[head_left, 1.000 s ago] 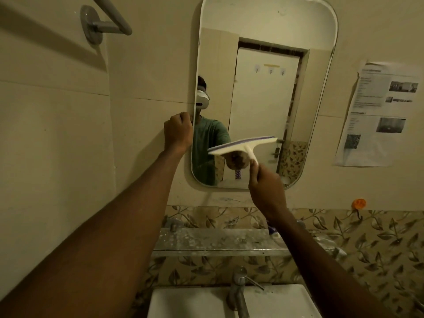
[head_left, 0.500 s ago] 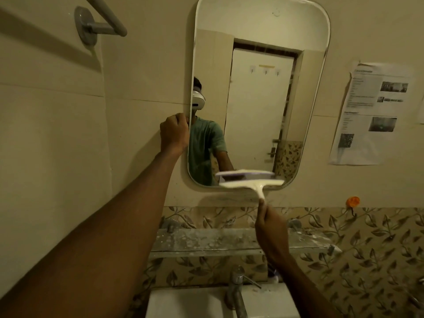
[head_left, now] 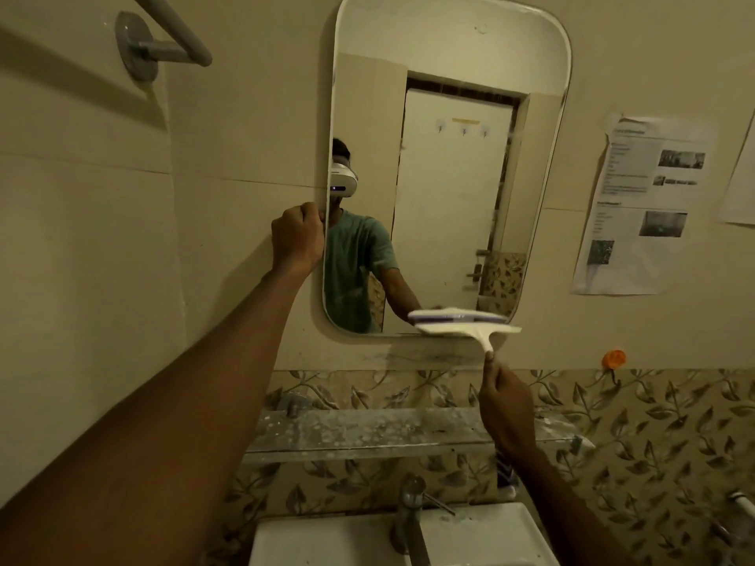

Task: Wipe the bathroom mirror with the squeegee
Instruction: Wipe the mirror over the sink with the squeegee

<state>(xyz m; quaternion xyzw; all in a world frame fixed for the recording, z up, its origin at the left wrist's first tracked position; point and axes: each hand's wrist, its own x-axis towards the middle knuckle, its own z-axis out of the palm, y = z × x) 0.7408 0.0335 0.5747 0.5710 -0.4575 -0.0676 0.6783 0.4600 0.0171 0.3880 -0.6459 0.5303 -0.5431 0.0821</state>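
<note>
A tall mirror (head_left: 449, 177) with rounded corners hangs on the beige wall. My left hand (head_left: 297, 238) grips its left edge at mid height. My right hand (head_left: 506, 406) holds the handle of a white squeegee (head_left: 470, 328) from below. The squeegee's blade lies level against the mirror's bottom right edge, and its reflection shows just above it. The mirror reflects a person in a green shirt and a white door.
A dusty glass shelf (head_left: 367, 433) runs below the mirror, above a white sink (head_left: 327, 543) with a metal tap (head_left: 410, 520). Printed papers (head_left: 645, 206) hang on the wall at right, an orange hook (head_left: 614, 358) below them. A grey towel bar (head_left: 163, 42) juts out top left.
My right hand has drawn the squeegee down the mirror from mid height to the bottom edge. My left hand has stayed on the mirror's left edge.
</note>
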